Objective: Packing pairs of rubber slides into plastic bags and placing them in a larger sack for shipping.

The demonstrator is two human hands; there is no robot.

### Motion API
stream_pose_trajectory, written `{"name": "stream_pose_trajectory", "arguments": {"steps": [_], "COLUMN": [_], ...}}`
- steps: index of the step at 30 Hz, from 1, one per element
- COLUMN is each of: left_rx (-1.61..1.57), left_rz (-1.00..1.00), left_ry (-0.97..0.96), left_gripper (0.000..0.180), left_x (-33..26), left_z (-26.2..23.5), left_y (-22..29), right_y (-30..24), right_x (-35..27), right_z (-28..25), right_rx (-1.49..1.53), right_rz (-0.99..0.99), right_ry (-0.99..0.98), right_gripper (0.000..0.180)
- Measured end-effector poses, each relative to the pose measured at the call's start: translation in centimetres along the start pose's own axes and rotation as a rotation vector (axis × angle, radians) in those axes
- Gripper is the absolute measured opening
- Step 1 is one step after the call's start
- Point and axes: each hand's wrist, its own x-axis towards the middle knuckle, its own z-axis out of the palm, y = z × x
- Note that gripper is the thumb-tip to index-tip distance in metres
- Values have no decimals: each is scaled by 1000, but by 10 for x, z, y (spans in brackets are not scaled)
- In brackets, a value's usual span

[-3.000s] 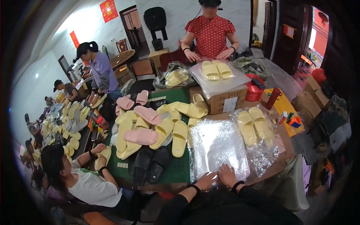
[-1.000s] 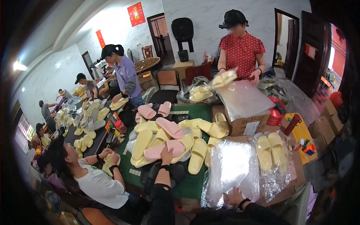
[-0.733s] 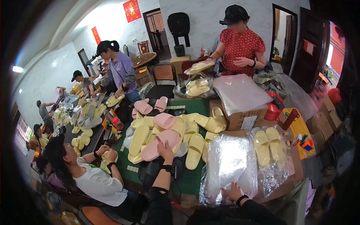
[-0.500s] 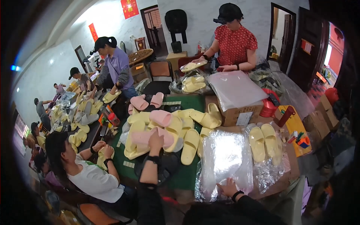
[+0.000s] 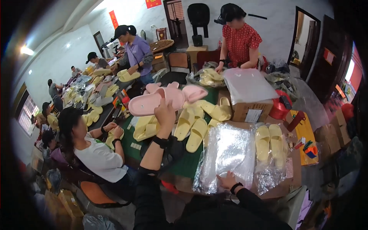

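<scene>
My left hand (image 5: 165, 114) is up off the pile now, fingers clamped on a pink slipper (image 5: 155, 102); half a sec ago it was only flat down among the pink ones on the green mat (image 5: 183, 165). So the pick looks done to me, and the slipper hangs in the air at about 12 o'clock from my wrist, sole toward me, toe pointing to 9. Can't tell if a second pink one rides behind it. My right hand (image 5: 227, 180) hasn't budged: palm down, fingers spread on the near edge of the clear plastic bags (image 5: 226, 157), pinning the stack.

Outward from there:
- Yellow slippers (image 5: 196, 126) lie loose at 1 o'clock from the left hand, btw the mat and the bags.
- A bagged yellow pair (image 5: 269, 142) sits at 2 o'clock from the right hand, just beside the bag stack.
- Brown cardboard box (image 5: 251, 109) at 12 from the bags, w/ a white rectangular label (image 5: 252, 115) on its near face and a flat stack of clear film on top.
- Red bucket (image 5: 279, 109) touching the box's right side.
- Far wall: red rectangular sign (image 5: 153, 3) at the top edge, a tall red strip (image 5: 114, 19) to its left at 11.
- Red-orange sign (image 5: 328, 56) on the dark door at 2 o'clock.
</scene>
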Motion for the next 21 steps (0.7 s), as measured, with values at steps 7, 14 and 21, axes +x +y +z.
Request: {"name": "stream_pose_trajectory", "arguments": {"steps": [7, 14, 21], "left_rx": [-1016, -1126, -592], "left_rz": [-494, -717, -693], "left_ry": [-436, -748, -469], "left_gripper": [26, 29, 43], "left_x": [-80, -212, -295], "left_z": [-28, 44, 76], "left_y": [78, 100, 105], "right_y": [14, 35, 48], "right_x": [12, 10, -35], "right_z": [1, 15, 3], "right_rx": [-28, 113, 302], "right_rz": [-69, -166, -301], "right_ry": [8, 158, 489], "right_gripper": [53, 56, 52]}}
